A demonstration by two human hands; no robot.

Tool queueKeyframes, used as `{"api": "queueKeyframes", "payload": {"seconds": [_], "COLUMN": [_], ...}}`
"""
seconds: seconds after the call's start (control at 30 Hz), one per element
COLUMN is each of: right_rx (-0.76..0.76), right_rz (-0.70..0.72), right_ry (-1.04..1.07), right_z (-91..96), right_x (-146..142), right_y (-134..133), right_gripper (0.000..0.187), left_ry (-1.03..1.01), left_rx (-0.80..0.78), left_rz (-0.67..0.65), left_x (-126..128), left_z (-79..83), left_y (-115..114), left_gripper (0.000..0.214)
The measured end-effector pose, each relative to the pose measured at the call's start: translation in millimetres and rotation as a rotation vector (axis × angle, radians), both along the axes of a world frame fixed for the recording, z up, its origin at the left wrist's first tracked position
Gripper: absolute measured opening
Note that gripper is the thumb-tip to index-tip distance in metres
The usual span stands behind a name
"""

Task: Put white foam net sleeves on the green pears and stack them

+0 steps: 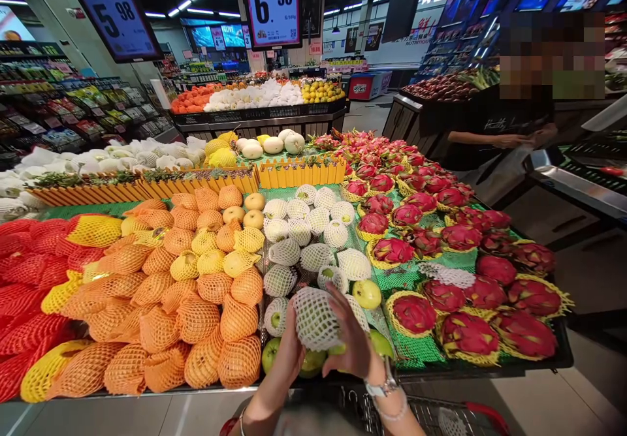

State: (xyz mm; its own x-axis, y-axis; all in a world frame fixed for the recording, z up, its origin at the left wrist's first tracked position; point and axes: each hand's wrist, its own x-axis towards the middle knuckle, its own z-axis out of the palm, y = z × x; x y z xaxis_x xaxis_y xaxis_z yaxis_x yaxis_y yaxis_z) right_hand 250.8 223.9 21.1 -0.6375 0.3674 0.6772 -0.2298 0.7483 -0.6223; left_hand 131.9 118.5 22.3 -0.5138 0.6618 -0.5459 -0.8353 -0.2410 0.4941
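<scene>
A guava in a white foam net [317, 318] is held up over the front of the guava section. My left hand [291, 346] is closed on its left side, with the fingers mostly hidden behind the fruit. Around its right side curves my right hand [356, 339], slightly blurred, with fingertips at the upper right of the net and the thumb lower down. Bare green guavas [313, 363] lie just below the hands. Behind them sit several more netted guavas [317, 258], and a bare guava [366, 294] is at the right.
Orange-netted pears [198, 318] lie to the left, beyond them red-netted fruit [34, 279]. Dragon fruit [469, 333] fills the right side. A low yellow fence [301, 172] crosses behind. A shopping cart [441, 416] is below me. A person [509, 126] stands at the right.
</scene>
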Motion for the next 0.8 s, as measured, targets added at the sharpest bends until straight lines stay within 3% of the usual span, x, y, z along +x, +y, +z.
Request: {"api": "queueKeyframes", "payload": {"seconds": [0.1,0.17,0.23,0.33,0.43,0.57,0.63,0.7,0.8], "right_rx": [-0.112,-0.269,-0.482,-0.94,-1.319,-1.672,-1.705,-1.621,-1.423], "right_rz": [-0.03,-0.102,-0.179,-0.285,-0.325,-0.14,-0.03,0.003,-0.04], "right_ry": [0.081,0.146,0.221,0.324,0.381,0.368,0.291,0.226,0.213], "right_z": [-12.1,-16.4,-20.9,-30.2,-38.7,-40.2,-39.3,-40.6,-46.7], "right_x": [-19.0,-22.5,-23.5,-26.9,-33.1,-36.1,-32.3,-26.3,-19.9], "right_y": [-14.0,-20.7,-25.3,-29.6,-32.5,-36.5,-38.5,-39.8,-39.7], "right_gripper": [0.076,0.049,0.034,0.032,0.036,0.051,0.055,0.052,0.052], "left_ry": [0.009,0.008,0.036,0.237,0.639,1.108,1.182,1.184,1.151], "left_rx": [0.0,0.046,0.089,0.042,-0.051,0.097,0.204,0.241,0.129], "left_rz": [-0.01,-0.109,-0.206,-0.184,-0.072,-0.05,-0.127,-0.227,-0.323], "left_x": [3.0,4.2,4.4,3.3,0.9,-4.1,-7.3,-10.2,-11.8], "left_z": [10.0,11.6,6.7,-11.4,-32.1,-45.7,-44.3,-37.9,-22.7], "left_y": [4.9,3.2,0.2,-1.0,2.8,7.7,6.4,1.8,-7.4], "left_gripper": [0.053,0.051,0.056,0.075,0.092,0.114,0.129,0.135,0.111]}}
